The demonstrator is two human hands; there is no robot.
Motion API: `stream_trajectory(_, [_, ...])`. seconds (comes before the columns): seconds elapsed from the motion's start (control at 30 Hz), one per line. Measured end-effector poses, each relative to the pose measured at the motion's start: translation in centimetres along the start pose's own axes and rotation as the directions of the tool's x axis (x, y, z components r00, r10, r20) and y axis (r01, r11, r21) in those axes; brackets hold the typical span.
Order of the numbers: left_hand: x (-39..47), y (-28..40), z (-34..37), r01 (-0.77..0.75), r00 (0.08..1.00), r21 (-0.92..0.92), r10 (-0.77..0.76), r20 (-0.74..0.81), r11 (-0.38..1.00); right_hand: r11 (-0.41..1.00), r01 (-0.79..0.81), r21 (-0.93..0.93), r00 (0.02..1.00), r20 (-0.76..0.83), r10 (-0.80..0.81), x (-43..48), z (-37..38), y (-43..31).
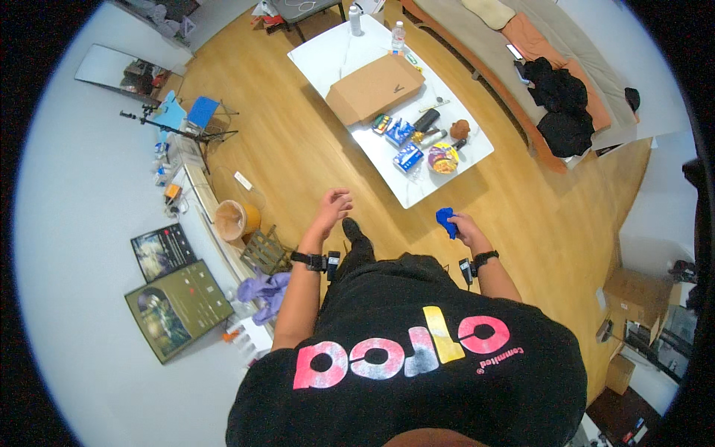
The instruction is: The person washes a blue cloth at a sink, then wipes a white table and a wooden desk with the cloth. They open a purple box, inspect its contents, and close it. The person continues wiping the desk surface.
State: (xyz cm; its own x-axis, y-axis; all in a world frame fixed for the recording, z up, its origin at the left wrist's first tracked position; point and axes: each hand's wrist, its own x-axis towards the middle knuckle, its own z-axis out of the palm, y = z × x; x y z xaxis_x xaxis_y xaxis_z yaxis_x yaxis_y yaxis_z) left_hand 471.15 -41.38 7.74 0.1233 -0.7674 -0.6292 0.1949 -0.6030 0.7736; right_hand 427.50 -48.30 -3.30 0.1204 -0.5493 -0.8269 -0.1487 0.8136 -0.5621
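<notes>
My right hand (465,228) grips a crumpled blue cloth-like item (446,222), beyond the near corner of a white marble-patterned table (410,190). My left hand (335,208) is raised over the wood floor with its fingers apart and nothing in it. On the table lie a flattened cardboard box (377,89), blue packets (409,157), a colourful round tub (443,158), a brown fuzzy object (460,129) and a black cylindrical object (427,119). A clear plastic bottle (398,36) and a white bottle (355,21) stand at the table's far end.
A sofa (503,67) with black clothing (561,106) runs along the right. To the left are a lined waste bin (232,219), a slatted folding stool (265,250), a power strip (243,180), a blue folding chair (203,112) and a black tripod (195,136). Cardboard boxes (634,296) stand lower right.
</notes>
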Motion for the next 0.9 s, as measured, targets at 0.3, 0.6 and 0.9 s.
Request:
stream_trajectory(0.3, [4.7,8.8,-17.8,-0.01,0.991,-0.017,0.008,-0.132,1.0,0.972,0.004,-0.237,0.992,-0.124,-0.034,6.2,12.9,-3.4])
stream_trajectory(0.6, [17.7,18.0,-27.5,0.078,0.994,0.08,-0.071,-0.083,0.994,0.853,-0.079,-0.516,0.994,-0.109,0.026,17.1,24.3,-10.7])
stream_trajectory(0.9, [32.7,34.0,-37.9,0.079,0.995,0.225,-0.063,-0.078,0.971,0.8,0.204,-0.565,0.944,-0.103,-0.313,27.5,37.0,-27.5])
